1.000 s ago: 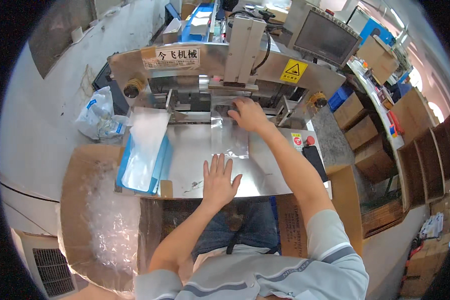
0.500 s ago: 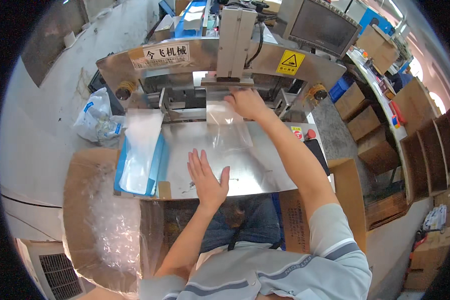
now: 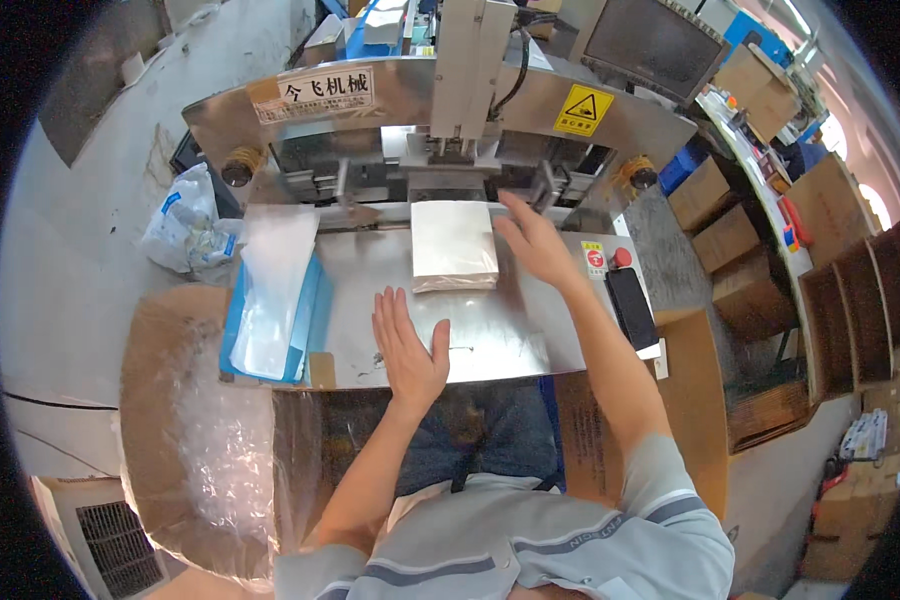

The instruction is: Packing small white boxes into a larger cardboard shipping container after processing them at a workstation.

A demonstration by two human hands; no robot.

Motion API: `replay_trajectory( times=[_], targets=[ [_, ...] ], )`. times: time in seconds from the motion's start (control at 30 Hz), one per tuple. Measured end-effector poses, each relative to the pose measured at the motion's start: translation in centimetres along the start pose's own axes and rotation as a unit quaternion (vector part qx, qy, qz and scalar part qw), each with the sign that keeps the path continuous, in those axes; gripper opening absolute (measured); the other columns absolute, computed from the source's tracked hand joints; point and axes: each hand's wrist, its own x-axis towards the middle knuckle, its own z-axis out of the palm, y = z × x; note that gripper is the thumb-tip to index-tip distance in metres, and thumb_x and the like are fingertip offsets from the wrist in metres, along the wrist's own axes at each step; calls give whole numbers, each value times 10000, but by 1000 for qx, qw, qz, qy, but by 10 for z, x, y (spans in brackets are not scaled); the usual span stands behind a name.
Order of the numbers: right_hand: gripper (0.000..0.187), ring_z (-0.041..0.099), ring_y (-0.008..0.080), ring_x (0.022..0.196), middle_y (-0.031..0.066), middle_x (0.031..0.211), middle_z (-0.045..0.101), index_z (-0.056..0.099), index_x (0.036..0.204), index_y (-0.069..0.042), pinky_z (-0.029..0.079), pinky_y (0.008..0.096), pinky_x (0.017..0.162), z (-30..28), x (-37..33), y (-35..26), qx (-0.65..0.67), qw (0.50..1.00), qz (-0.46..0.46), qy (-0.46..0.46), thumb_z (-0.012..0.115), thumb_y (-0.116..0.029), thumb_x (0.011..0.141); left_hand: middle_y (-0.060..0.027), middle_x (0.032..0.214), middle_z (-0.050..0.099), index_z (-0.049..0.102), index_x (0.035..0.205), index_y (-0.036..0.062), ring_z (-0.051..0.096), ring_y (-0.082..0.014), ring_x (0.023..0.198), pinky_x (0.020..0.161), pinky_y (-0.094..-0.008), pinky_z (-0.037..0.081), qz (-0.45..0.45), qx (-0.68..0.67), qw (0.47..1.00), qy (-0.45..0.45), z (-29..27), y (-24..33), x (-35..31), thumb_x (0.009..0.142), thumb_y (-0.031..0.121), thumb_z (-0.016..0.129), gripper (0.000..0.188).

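A thick, squarish, off-white stack [image 3: 454, 240], perhaps of sheets, lies on the shiny metal worktop [image 3: 370, 290] in front of the machine's slot. Its near edge shows layers and a glossy look like clear film. My right hand [image 3: 538, 243] is just right of the stack, fingers stretched and apart, holding nothing. Nearer to me and left of the stack, my left hand [image 3: 407, 345] hovers over the worktop, palm turned inward and fingers extended, also with nothing in it. Clear plastic bags [image 3: 276, 290] lie in a blue holder [image 3: 315, 310] at the worktop's left.
The machine's metal frame [image 3: 400, 90] spans the back, with an upright column [image 3: 465, 70]. A phone [image 3: 631, 308] and a red button [image 3: 622, 257] are on the right. A film-lined carton [image 3: 155, 400] stands at lower left; another carton [image 3: 690, 400] stands at lower right.
The off-white stack now lies on the worktop where clear film was before. My right hand has moved off the film, to the right and nearer. My left hand has hardly moved.
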Motion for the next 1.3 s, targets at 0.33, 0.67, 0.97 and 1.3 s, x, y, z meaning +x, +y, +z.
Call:
replay_trajectory(
  times=[0.33, 0.67, 0.97, 1.3],
  targets=[
    [581, 587, 314, 1253, 237, 1350, 596, 466, 1427, 43, 469, 390, 1037, 13, -70, 34, 147, 986, 74, -1, 609, -316, 993, -311, 1506, 353, 304, 1473, -92, 308, -454, 1429, 1182, -504, 243, -101, -107, 988, -42, 1, 10, 23, 989, 329, 588, 702],
    [646, 578, 289, 1248, 236, 1345, 591, 428, 1439, 78, 443, 366, 1055, 39, -47, 25, 272, 956, 113, -3, 629, -329, 979, -216, 1315, 572, 433, 1412, -95, 587, -275, 1131, 981, -347, 449, -260, -259, 915, -170, 30, -32, 122, 991, 467, 582, 718],
    [521, 604, 135, 915, 46, 1170, 668, 491, 1433, -36, 501, 284, 776, 23, -76, 8, 323, 940, 106, -30, 599, -301, 998, -212, 1349, 522, 526, 1152, 21, 545, -308, 1200, 995, -405, 447, -45, -254, 966, -3, 13, 24, 70, 762, 177, 848, 530],
    [628, 605, 186, 1142, 101, 1338, 586, 425, 1496, -64, 530, 375, 925, -29, -122, -10, 476, 828, 295, -2, 573, -431, 1009, -199, 1405, 519, 510, 1367, 30, 521, -385, 1274, 1066, -439, 427, 78, -202, 963, -161, -5, 60, 2, 771, 74, 788, 658]
  ],
)
